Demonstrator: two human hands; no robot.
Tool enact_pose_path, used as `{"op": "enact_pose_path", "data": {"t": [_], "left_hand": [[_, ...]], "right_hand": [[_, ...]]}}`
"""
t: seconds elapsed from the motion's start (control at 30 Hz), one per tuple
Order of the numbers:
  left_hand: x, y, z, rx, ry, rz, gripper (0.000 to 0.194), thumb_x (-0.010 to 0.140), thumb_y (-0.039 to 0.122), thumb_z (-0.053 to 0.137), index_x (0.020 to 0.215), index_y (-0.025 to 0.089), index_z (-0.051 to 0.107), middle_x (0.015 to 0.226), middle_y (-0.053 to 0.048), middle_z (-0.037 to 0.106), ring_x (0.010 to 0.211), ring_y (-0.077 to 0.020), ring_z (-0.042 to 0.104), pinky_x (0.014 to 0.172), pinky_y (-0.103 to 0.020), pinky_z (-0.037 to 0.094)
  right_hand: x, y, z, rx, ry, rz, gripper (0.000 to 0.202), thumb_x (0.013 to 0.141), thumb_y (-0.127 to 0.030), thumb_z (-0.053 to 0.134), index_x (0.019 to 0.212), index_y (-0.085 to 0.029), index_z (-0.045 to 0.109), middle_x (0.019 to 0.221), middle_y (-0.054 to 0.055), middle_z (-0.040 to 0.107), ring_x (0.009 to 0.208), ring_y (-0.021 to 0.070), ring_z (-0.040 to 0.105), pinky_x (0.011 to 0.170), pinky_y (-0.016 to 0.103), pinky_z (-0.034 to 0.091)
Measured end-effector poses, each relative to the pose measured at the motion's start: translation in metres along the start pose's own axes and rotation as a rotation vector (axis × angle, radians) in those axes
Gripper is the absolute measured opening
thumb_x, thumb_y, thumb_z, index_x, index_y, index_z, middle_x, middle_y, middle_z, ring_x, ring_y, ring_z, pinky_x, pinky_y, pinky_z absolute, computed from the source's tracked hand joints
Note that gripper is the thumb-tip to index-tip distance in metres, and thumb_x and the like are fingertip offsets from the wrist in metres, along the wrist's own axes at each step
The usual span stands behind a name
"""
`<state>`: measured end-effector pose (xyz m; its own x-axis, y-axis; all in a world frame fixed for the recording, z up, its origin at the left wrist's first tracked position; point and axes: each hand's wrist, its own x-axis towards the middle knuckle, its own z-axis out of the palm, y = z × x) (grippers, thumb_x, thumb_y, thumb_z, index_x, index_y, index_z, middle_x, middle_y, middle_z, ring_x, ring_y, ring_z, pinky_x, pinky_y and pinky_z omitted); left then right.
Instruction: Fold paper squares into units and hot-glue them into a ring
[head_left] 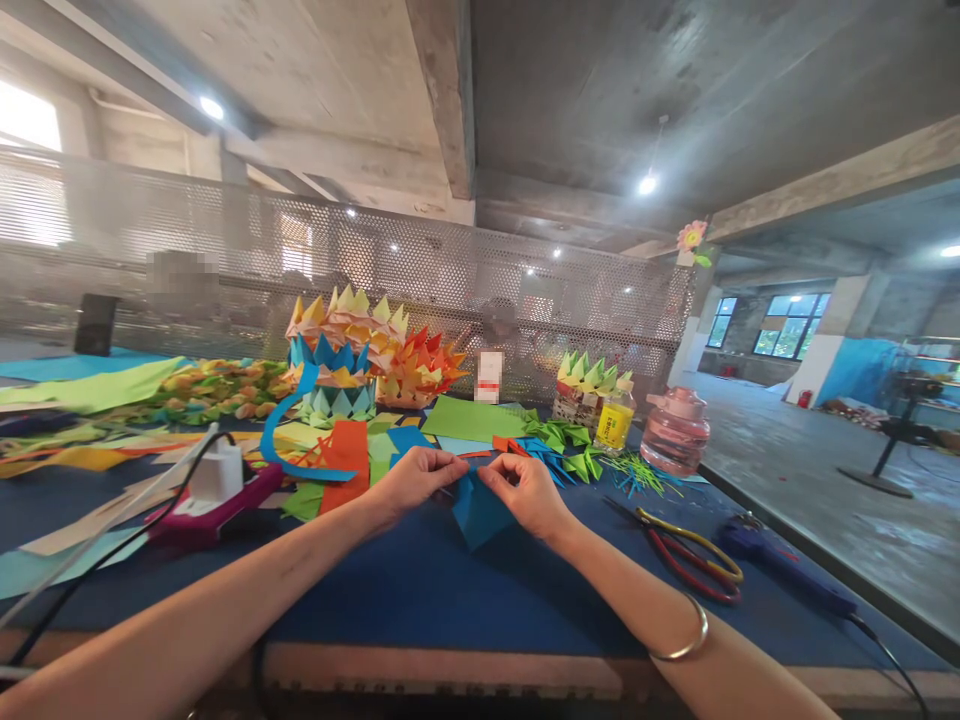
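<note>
Over the tabletop (390, 605), blue paper (480, 518) hangs from both hands' fingers (498, 483).

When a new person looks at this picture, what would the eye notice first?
Probably the spiky, colourful paper crowns, standing at the back of the blue table. Next might come the blue paper in the middle, where the left hand and right hand meet. The scissors, with one yellow and one red handle, also stand out at the right.

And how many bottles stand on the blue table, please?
2: a yellow-labelled bottle, in front of a green-pointed paper crown, and a pink transparent bottle, farther right, near the edge of the blue table; more may be hidden.
</note>
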<state>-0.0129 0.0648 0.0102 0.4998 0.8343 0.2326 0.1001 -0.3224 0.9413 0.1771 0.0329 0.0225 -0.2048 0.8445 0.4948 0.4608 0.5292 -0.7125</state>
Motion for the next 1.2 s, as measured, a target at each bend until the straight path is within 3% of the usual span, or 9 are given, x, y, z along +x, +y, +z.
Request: {"op": "enact_pose_path", "data": {"t": [0.17, 0.37, 0.63, 1.2], "left_hand": [[0.001, -0.003, -0.003, -0.018, -0.071, -0.062, 0.026, 0.095, 0.036, 0.056, 0.108, 0.013, 0.060, 0.101, -0.005, 0.064, 0.084, -0.0162, 0.064, 0.074, -0.034, 0.055], [0.000, 0.001, -0.002, -0.064, -0.056, -0.064, 0.023, 0.092, 0.034, 0.061, 0.088, 0.011, 0.064, 0.081, -0.001, 0.065, 0.072, -0.0131, 0.063, 0.072, -0.032, 0.054], [-0.001, 0.004, -0.002, -0.140, 0.034, -0.086, 0.046, 0.060, 0.053, 0.081, 0.075, 0.011, 0.072, 0.070, -0.006, 0.071, 0.066, -0.0167, 0.066, 0.072, -0.031, 0.053], [-0.004, 0.007, 0.001, -0.152, 0.081, -0.068, 0.049, 0.059, 0.055, 0.082, 0.078, 0.010, 0.076, 0.072, -0.009, 0.072, 0.065, -0.0186, 0.066, 0.067, -0.031, 0.054]], "right_hand": [[0.000, 0.002, 0.000, -0.002, 0.032, 0.001, 0.032, 0.081, -0.043, 0.062, 0.065, -0.015, 0.062, 0.059, -0.001, 0.055, 0.056, 0.0114, 0.044, 0.054, 0.023, 0.035], [-0.001, 0.000, -0.001, 0.001, 0.024, 0.014, 0.032, 0.080, -0.043, 0.063, 0.064, -0.016, 0.062, 0.059, -0.001, 0.056, 0.055, 0.0111, 0.044, 0.053, 0.023, 0.035], [-0.001, -0.001, 0.000, 0.011, 0.018, 0.025, 0.033, 0.079, -0.045, 0.063, 0.064, -0.016, 0.061, 0.059, -0.001, 0.056, 0.055, 0.0108, 0.043, 0.052, 0.023, 0.035], [-0.003, -0.003, 0.002, -0.023, 0.049, -0.006, 0.031, 0.080, -0.043, 0.062, 0.064, -0.017, 0.060, 0.059, -0.001, 0.056, 0.056, 0.0112, 0.043, 0.053, 0.023, 0.036]]}}
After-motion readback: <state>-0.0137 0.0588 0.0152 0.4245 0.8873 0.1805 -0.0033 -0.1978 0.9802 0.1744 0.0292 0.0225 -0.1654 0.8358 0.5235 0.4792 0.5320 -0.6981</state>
